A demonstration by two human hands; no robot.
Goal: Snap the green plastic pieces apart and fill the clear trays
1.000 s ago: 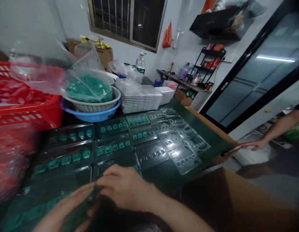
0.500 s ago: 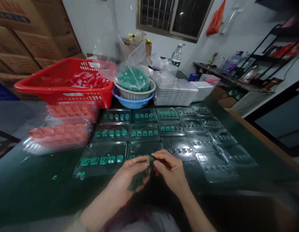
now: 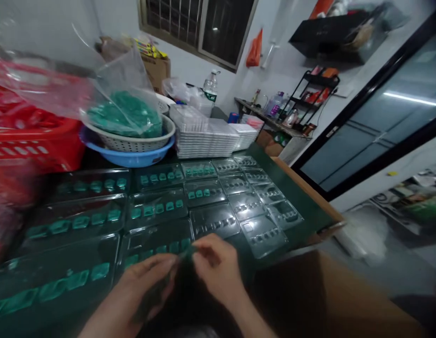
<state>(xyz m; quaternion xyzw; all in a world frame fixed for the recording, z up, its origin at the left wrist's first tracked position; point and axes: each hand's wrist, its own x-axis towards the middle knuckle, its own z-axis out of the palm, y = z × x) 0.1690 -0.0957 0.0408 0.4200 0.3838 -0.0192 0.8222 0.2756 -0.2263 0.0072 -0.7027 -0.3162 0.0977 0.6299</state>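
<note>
My left hand (image 3: pixel 142 288) is curled around a bunch of small green pieces (image 3: pixel 158 293), low in the view. My right hand (image 3: pixel 218 270) pinches one green piece (image 3: pixel 188 254) at its fingertips, touching the left hand's fingers. Both hover over a clear plastic tray (image 3: pixel 158 244) with green pieces in its row of pockets. More clear trays lie in rows on the dark green table (image 3: pixel 291 185); the left ones hold green pieces, and the right trays (image 3: pixel 263 234) show bare pockets.
A white colander in a blue bowl (image 3: pixel 128 157) holds a bag of green pieces (image 3: pixel 124 115). A red basket (image 3: pixel 31 136) stands at left. Stacked clear trays (image 3: pixel 207 141) and a water bottle (image 3: pixel 210 89) are behind. A brown cardboard box (image 3: pixel 330 295) is at bottom right.
The view has swung to the right and closer. My hands stay together, the right one still pinching a green piece above the near tray.
</note>
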